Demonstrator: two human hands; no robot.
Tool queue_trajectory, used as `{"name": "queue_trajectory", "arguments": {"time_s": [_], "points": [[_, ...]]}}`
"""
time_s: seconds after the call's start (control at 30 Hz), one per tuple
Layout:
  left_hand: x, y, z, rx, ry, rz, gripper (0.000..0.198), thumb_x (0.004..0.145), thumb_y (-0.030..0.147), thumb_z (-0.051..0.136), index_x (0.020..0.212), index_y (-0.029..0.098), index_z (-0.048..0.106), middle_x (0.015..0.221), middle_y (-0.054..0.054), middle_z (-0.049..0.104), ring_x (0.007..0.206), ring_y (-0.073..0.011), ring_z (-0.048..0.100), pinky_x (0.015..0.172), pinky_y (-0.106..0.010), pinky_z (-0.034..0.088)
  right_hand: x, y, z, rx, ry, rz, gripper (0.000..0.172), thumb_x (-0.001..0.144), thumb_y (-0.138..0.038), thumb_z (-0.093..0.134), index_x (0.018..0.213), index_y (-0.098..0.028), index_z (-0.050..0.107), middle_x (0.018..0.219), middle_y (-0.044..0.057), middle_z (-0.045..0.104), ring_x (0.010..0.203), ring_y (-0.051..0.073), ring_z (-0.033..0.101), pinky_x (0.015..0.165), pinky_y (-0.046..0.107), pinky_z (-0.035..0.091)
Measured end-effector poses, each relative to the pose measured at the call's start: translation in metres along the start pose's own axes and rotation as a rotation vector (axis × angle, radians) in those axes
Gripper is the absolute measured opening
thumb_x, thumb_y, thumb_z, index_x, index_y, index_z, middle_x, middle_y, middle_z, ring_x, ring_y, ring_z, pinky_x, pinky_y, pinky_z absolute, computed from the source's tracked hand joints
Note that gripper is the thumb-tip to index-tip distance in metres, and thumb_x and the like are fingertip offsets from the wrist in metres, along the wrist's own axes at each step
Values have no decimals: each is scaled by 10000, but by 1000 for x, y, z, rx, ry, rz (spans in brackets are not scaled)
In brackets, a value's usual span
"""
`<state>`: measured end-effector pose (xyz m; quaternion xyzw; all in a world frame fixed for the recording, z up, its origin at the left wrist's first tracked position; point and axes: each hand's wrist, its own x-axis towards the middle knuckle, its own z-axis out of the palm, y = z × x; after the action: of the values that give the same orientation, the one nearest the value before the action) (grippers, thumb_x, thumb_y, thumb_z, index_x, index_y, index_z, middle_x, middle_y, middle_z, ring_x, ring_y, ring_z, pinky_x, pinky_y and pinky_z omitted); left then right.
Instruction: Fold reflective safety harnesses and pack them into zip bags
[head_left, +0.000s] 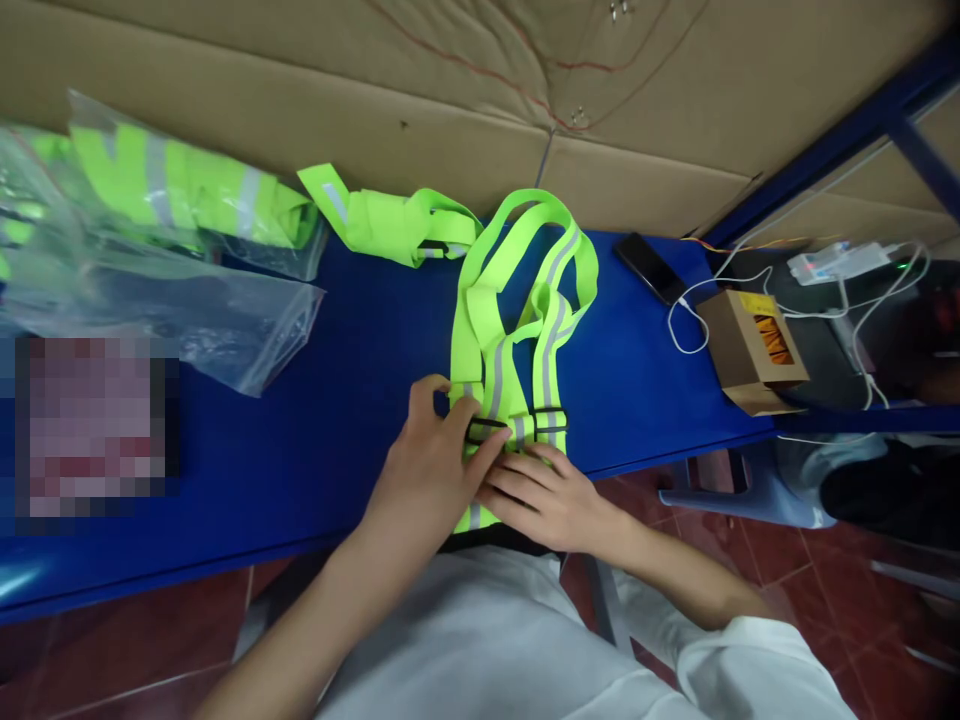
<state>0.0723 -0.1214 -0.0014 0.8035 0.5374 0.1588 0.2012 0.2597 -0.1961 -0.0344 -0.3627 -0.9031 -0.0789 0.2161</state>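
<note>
Left hand (427,470), right hand (544,495) pressing reflective vest (517,300), blue table (337,400)

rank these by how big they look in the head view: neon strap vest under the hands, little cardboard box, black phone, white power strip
1. neon yellow-green reflective strap vest, clearly the largest
2. small brown cardboard box
3. flat black phone and white plastic power strip: they look about alike, so unranked

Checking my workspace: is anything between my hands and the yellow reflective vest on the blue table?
Nothing visible. The left hand and right hand both touch the reflective vest at its near end, by the black buckles. The phone and cardboard box lie apart, to its right.
</note>
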Motion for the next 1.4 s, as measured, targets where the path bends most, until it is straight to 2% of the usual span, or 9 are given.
{"name": "queue_trajectory", "arguments": {"time_s": [0.2,0.37,0.47,0.6,0.73,0.9,1.1,1.27,1.4], "points": [[11,28,-4,122,-185,-175,403,960,448,691,1170,107,658,1509,-209,411,1131,-344,695,920,-440,612,-2,2,2,16,20,-27,189,995,-160,611,1124,-190,745,1228,18,749,1134,191,619,1033,381,466],[14,23,-6,31,-219,-217,318,912,428,730,1060,165,629,1404,-142,476,907,-237,719,802,-393,615,-1,3,2,12,19,-25,220,1000,-185,631,1194,-202,732,1209,17,747,1118,179,618,1050,375,455],[13,13,-6,-40,-149,-204,329,861,429,754,1000,202,561,1246,-99,532,786,-198,682,640,-346,566,-1,4,1,-8,1,-26,257,999,-203,647,1246,-210,720,1238,12,736,1144,174,611,1080,371,436],[14,7,-2,-87,-41,-188,353,843,410,752,997,225,494,1105,-86,572,795,-235,670,568,-331,506,-2,4,0,-23,-22,-36,274,1016,-228,627,1274,-221,717,1348,6,698,1167,162,593,1112,364,417],[19,8,5,-76,55,-165,328,900,356,684,1138,227,499,1168,-106,611,833,-259,686,556,-324,475,-2,4,-1,-33,-54,-26,296,1038,-259,601,1315,-232,702,1369,8,688,1172,158,581,1128,371,408],[19,7,8,-29,49,-143,295,936,341,642,1170,220,510,1221,-116,609,810,-258,681,541,-321,454,-2,3,0,-3,-53,-17,386,1069,-478,546,1293,-205,704,1327,26,700,1188,175,568,1114,397,421],[21,10,11,61,176,-92,429,938,252,580,1331,170,430,1413,-215,491,983,-331,707,557,-335,498,-1,3,1,-4,-62,11,343,1069,-421,559,1290,-199,699,1332,34,705,1185,176,568,1094,388,422],[27,8,10,75,194,-28,371,1012,307,514,1341,156,432,1335,-204,534,1059,-359,701,616,-344,547,0,4,1,10,-74,11,365,1086,-440,515,1302,-204,690,1340,32,705,1197,160,567,1094,361,417],[37,4,0,212,181,82,388,985,225,521,1366,165,478,1442,-239,454,1068,-372,693,727,-411,591,1,6,1,21,-84,0,376,1078,-444,530,1308,-188,681,1336,34,700,1206,171,562,1083,368,414]]}}
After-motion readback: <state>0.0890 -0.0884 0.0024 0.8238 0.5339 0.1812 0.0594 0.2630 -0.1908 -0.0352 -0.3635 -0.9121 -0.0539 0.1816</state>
